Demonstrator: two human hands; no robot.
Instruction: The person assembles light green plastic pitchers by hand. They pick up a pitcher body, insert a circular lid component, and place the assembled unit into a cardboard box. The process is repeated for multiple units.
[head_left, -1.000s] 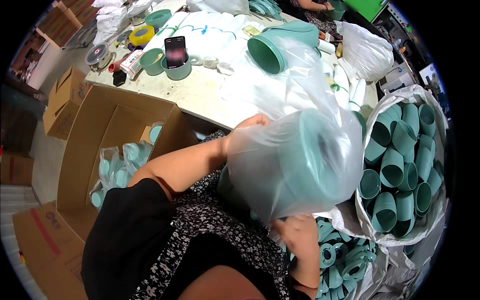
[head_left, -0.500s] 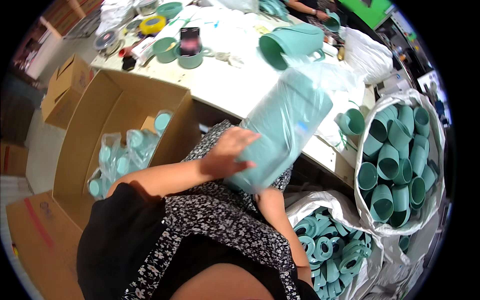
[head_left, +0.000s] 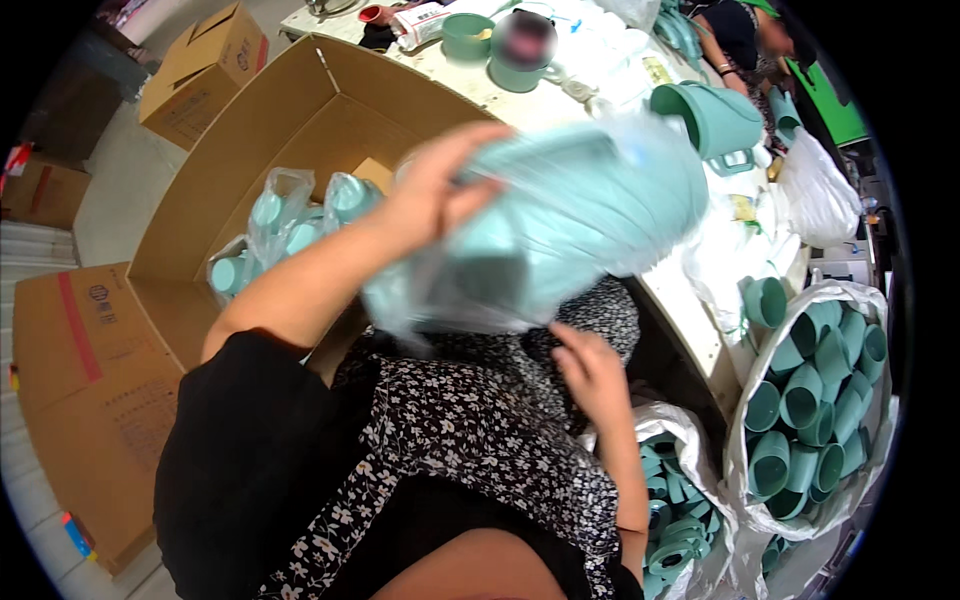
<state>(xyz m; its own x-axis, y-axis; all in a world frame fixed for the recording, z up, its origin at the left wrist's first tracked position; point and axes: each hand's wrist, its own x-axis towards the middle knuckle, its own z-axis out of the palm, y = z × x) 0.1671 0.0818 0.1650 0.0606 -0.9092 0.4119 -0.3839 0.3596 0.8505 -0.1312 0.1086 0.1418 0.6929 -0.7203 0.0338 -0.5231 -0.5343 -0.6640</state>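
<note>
A large teal plastic pitcher (head_left: pixel 610 200) in a clear plastic bag lies tilted on its side in front of me, above my lap and the table edge. My left hand (head_left: pixel 445 185) grips its upper left end, thumb and fingers closed on the bagged plastic. Below the bag's lower edge is my right hand (head_left: pixel 592 372), fingers partly stretched out and the index fingertip at or close to the film; whether it touches I cannot tell. To the left stands an open cardboard box (head_left: pixel 270 110) holding several bagged teal items (head_left: pixel 268 212) with pale round ends.
The white table (head_left: pixel 475 95) bears an unbagged teal pitcher (head_left: pixel 725 120), cups and plastic film. At right, white sacks hold teal cylinders (head_left: pixel 800 395) and teal handle-like parts (head_left: pixel 680 540). Another carton (head_left: pixel 205 75) stands at far left. A person (head_left: pixel 745 45) sits across the table.
The bagged pitcher has swung from steeply slanted to nearly level, its near end moving left toward the box. My left hand has risen and closed on it; my right hand has come away from its bottom.
</note>
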